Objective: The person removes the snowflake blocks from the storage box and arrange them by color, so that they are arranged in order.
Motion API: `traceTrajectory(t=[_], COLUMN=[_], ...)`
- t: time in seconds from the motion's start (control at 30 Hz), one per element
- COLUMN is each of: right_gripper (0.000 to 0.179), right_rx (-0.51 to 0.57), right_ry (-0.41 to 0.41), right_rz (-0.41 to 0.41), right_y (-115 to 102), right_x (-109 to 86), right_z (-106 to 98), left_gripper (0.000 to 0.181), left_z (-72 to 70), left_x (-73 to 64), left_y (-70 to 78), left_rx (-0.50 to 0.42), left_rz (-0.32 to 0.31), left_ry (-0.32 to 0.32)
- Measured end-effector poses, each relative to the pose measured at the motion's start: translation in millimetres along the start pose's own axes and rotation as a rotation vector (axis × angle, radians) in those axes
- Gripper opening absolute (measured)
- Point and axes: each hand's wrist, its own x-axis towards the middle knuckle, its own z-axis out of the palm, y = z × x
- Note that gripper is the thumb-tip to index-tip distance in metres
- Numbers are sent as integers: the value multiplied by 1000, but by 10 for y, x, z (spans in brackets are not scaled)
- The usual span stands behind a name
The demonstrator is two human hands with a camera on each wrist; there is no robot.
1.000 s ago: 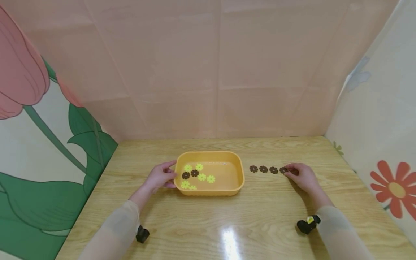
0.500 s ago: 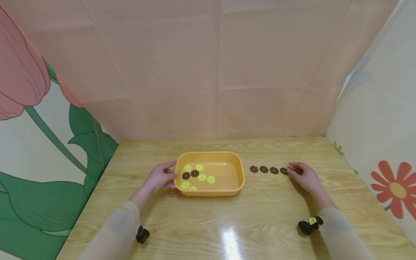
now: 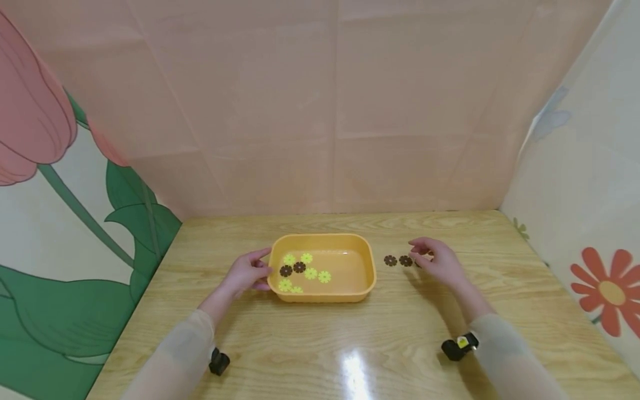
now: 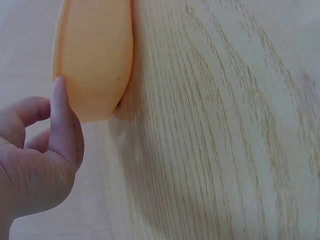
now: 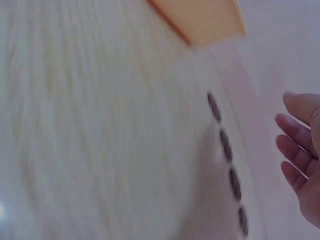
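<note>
My left hand (image 3: 246, 272) touches the left end of the yellow plastic basin (image 3: 322, 296), its fingertips against the outer wall in the left wrist view. Inside, toward the left, lie several yellow-green flower-shaped discs (image 3: 310, 273) and two brown flower-shaped discs (image 3: 285, 270). Right of the basin, several more brown discs (image 5: 226, 146) form a row on the table. Over the right part of this row hovers my right hand (image 3: 440, 262), fingers loosely bent and holding nothing. In the head view it covers the row's right end; the right wrist view shows the row beside it.
The wood-grain table (image 3: 300, 350) reaches back to a pink cloth backdrop (image 3: 320, 139). Side panels with a printed tulip (image 3: 35, 100) on the left and a red flower (image 3: 609, 291) on the right stand along the table. A black wrist camera (image 3: 218, 361) hangs under the left sleeve.
The right hand has let go of the brown disc at the row's right end, lifted, and moved left over the row. The left hand and the basin have stayed put.
</note>
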Motion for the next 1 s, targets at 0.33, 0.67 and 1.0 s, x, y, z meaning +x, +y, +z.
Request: traceTrajectory(t=[0.33,0.67,1.0], right_gripper=[33,43,52], right_rx=[34,92,-17], right_ry=[-90,-259,-459], right_rz=[-152,-246,-254], right_y=[-582,-1098,-1328], right_x=[359,568,603], right_z=[274,695,1128], left_gripper=[65,66,65], left_z=[-17,-7,-6], left_x=[-10,-3,-7], left_y=[6,13,16], left_rx=[0,-2,6], left_rz=[6,2,4], left_ry=[-10,-12,-9])
